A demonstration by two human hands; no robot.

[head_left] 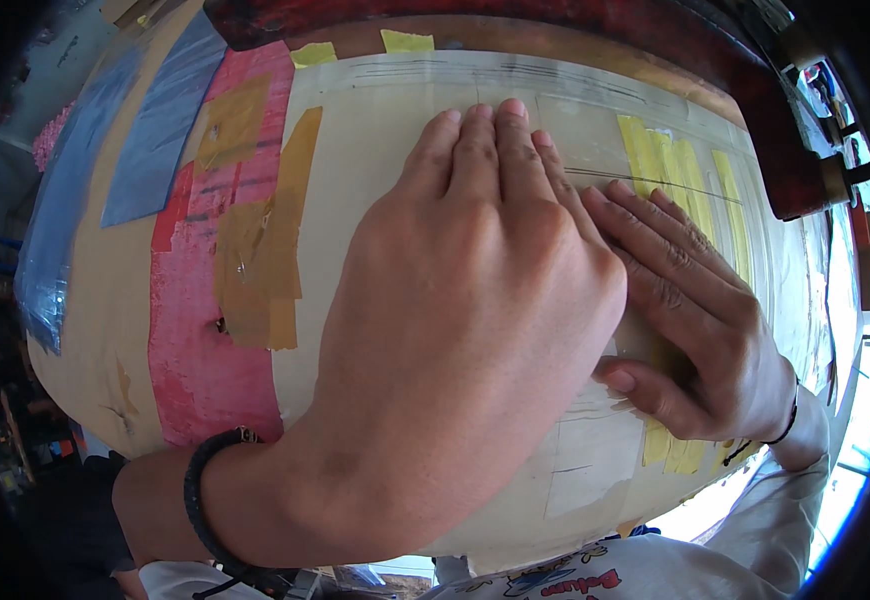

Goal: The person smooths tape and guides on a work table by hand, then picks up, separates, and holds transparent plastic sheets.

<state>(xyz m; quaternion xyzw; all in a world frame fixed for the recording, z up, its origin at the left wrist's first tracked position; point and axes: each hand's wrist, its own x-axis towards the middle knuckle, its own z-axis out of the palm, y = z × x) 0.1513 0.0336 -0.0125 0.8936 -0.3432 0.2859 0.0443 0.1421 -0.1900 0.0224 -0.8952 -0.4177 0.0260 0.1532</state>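
My left hand (475, 260) lies palm down on a pale, curved-looking work surface (335, 210), its fingers stretched out side by side toward the far edge. To its right, my right hand (700, 300) rests flat with fingers extended up and left, its fingertips close against the left hand's edge. Yellow tape strips (690, 170) run beside and beneath the right hand. Thin dark lines (655, 182) cross the surface just beyond the fingers. Whether anything lies under the palms is hidden.
A dark red bar (575, 22) spans the far edge and bends down at the right. Left of my hands are brown tape patches (260, 270), a pink-red strip (195, 350) and blue sheets (170, 130). A printed shirt (575, 580) shows at the near edge.
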